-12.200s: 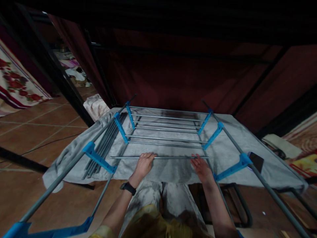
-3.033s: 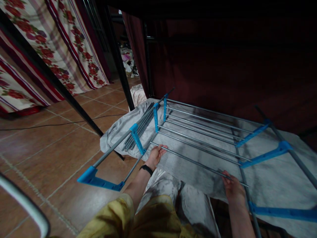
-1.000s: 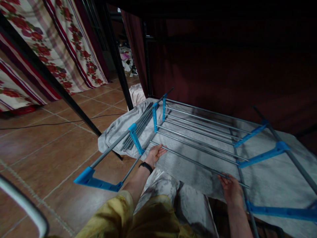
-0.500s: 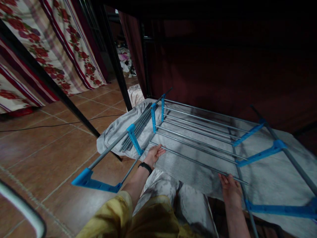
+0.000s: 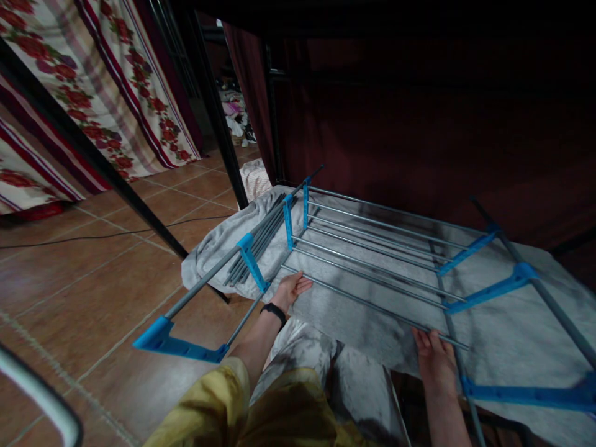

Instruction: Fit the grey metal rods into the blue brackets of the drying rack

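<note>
A loose grey metal rod [image 5: 358, 300] spans between my two hands. My left hand [image 5: 291, 288], with a black wristband, grips it near its left end. Close to its right end, my right hand [image 5: 433, 351] has its fingers on the rod. Beyond it lies a partly assembled rack of grey tubes [image 5: 372, 239] joined to blue plastic brackets. A left blue bracket [image 5: 254, 264] stands beyond my left wrist; a right blue bracket [image 5: 526, 392] sits to the right of my right hand. The rod's ends are apart from the brackets.
Several loose rods [image 5: 261, 245] lie bundled on the grey blanket [image 5: 209, 248] at the left. A black metal post [image 5: 218, 105] rises behind it. A white tube [image 5: 41, 391] crosses the lower left, over the tiled floor [image 5: 116, 273]. A dark red curtain [image 5: 372, 136] hangs behind.
Almost nothing differs. The rod and my right hand have shifted very slightly to the right.
</note>
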Tool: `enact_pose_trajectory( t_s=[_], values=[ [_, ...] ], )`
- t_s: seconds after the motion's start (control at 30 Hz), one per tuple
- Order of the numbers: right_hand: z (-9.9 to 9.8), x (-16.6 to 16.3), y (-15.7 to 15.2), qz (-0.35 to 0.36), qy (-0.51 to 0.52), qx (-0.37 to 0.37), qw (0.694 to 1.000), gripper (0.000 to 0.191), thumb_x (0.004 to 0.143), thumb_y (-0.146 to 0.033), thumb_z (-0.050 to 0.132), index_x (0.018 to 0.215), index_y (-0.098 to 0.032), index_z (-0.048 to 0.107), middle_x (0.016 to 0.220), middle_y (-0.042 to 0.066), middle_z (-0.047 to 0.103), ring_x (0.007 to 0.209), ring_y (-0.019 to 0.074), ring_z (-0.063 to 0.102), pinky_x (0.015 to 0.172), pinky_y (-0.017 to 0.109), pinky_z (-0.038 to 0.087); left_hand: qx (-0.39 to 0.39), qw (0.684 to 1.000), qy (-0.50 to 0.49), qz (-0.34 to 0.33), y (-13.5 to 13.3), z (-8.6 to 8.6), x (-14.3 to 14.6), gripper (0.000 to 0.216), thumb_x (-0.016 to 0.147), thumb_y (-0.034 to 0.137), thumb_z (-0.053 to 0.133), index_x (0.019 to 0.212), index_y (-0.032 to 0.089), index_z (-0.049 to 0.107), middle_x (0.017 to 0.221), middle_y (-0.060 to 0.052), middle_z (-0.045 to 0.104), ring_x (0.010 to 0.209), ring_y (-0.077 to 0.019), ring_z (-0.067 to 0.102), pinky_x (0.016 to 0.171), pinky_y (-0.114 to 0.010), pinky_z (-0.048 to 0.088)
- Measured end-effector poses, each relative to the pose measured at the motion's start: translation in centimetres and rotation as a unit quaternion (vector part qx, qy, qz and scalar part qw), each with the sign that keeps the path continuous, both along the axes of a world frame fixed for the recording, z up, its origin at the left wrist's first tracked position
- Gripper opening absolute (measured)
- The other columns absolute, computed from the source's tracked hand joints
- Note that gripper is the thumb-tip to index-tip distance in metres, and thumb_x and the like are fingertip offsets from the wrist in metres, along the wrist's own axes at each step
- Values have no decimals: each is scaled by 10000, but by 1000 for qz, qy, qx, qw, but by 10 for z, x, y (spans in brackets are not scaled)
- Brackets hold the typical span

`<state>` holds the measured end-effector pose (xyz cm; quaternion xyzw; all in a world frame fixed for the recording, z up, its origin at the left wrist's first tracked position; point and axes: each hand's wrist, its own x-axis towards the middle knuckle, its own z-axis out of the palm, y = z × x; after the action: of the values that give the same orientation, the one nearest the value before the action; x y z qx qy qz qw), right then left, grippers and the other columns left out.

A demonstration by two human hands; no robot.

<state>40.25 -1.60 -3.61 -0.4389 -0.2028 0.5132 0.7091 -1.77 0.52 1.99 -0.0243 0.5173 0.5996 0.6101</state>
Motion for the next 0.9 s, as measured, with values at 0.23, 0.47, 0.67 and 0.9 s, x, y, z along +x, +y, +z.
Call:
enact_pose_trajectory(
  t_s=[0.23,0.47,0.67,0.9],
  values=[
    [-7,3,-1,3,-8,-2,1000,299,629,-345,892,810,-239,679,845,-12,741,812,165,715,853,406,610,5,1000,8,0,-1,0,1,101,905,146,667,829,106,615,675,-91,691,614,-194,723,657,-300,633],
    [-5,2,-1,2,6,25,1000,292,632,-265,886,837,-262,677,846,-38,742,850,162,715,870,410,600,8,1000,11,-8,-2,0,0,107,903,128,660,810,115,608,684,-90,691,629,-195,726,677,-305,631],
    [-3,-1,-2,-5,10,24,1000,263,649,-213,852,850,-252,687,855,-20,740,855,170,715,911,446,587,2,1000,9,-13,1,-3,-1,92,919,116,626,830,112,605,699,-94,690,623,-190,724,650,-284,625],
    [5,-5,0,-18,13,1,1000,221,670,-243,849,788,-233,663,850,-21,734,850,158,711,804,377,616,4,1000,7,-19,1,-6,-2,85,943,119,577,877,108,629,689,-85,689,612,-182,719,656,-289,631]
  ],
)
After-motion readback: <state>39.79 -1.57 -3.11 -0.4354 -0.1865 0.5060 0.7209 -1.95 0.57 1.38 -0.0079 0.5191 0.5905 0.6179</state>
